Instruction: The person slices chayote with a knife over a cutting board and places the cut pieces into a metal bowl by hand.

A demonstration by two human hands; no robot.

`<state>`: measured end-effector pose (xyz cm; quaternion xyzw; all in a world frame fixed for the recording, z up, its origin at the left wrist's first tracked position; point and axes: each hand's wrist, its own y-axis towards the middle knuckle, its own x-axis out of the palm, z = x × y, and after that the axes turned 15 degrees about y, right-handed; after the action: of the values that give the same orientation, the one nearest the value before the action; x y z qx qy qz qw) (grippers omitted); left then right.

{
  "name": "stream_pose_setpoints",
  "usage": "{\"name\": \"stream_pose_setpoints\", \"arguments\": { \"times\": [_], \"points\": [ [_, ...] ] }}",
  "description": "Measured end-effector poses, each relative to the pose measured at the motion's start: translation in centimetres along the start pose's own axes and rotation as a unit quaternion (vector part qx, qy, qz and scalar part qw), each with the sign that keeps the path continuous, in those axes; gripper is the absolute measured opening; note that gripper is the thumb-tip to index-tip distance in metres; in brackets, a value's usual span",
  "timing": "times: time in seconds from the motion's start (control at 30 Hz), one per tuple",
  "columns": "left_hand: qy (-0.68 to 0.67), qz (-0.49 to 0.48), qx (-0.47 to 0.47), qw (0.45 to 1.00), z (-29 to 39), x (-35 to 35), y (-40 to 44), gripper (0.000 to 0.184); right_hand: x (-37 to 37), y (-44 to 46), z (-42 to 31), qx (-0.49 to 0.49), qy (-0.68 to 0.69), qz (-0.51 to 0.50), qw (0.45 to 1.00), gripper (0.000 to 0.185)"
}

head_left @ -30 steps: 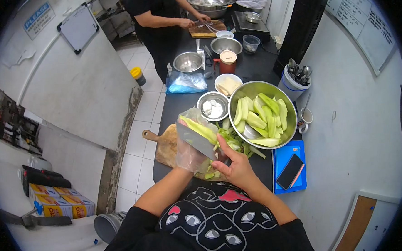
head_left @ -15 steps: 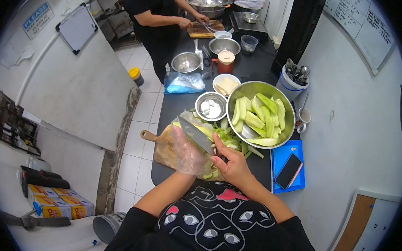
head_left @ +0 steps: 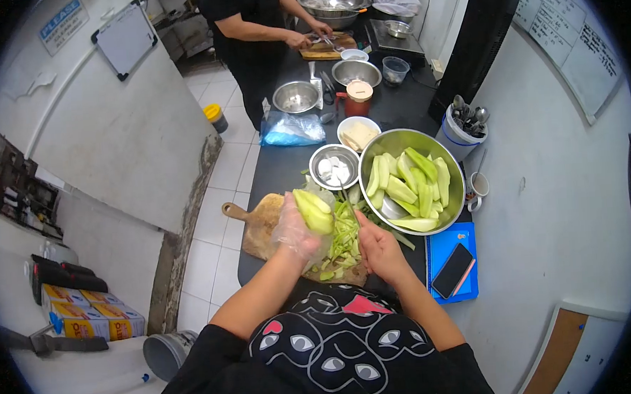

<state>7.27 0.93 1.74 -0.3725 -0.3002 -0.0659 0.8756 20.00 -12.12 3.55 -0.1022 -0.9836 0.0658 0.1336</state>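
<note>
Pale-green fruit wedge (head_left: 314, 213), slanted toward the cutting board (head_left: 262, 230)'s near-right corner, is being clasped in the left hand (head_left: 293, 231), left of the knife (head_left: 351, 204) gripped in the right hand (head_left: 380, 249).

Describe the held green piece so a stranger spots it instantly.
At the near end of the dark table lies a handled wooden board. Above it, the plastic-gloved left hand grips a pale green piece. Unlike the green wedges in the big metal bowl, this one is held up in a hand.
</note>
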Motion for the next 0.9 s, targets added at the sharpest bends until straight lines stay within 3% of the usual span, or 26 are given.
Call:
{"name": "stream_pose_setpoints", "arguments": {
  "times": [0.1, 0.17, 0.23, 0.37, 0.57, 0.63, 0.9],
  "points": [
    [0.016, -0.017, -0.002, 1.000, 0.4, 0.3, -0.8, 0.042, -0.2, 0.0, 1.2, -0.127, -0.189, -0.005, 0.974, 0.057],
    [0.037, -0.063, 0.026, 0.997, 0.4, 0.1, -0.8, 0.042, 0.9, -1.0, -1.3, -0.102, -0.252, -0.014, 0.962, 0.062],
    [0.027, -0.130, 0.057, 0.989, 0.0, -1.1, -0.1, 0.038, 1.5, -1.3, -2.1, -0.068, -0.261, -0.018, 0.963, 0.064],
    [-0.006, -0.089, 0.042, 0.995, -0.3, -1.0, 0.7, 0.034, 1.9, -1.3, -1.8, -0.060, -0.245, -0.016, 0.968, 0.064],
    [0.002, -0.054, 0.015, 0.998, -0.1, 0.7, -1.0, 0.032, 2.3, -0.5, -0.3, -0.159, -0.227, 0.019, 0.960, 0.062],
    [0.035, -0.021, 0.032, 0.999, 0.1, 1.5, -2.1, 0.033, 2.4, -0.4, -0.8, -0.133, -0.222, 0.015, 0.966, 0.062],
    [-0.036, -0.051, 0.030, 0.998, -0.7, -0.8, 0.9, 0.039, 2.9, -0.3, -1.9, -0.095, -0.234, -0.019, 0.967, 0.066]
  ]
}}
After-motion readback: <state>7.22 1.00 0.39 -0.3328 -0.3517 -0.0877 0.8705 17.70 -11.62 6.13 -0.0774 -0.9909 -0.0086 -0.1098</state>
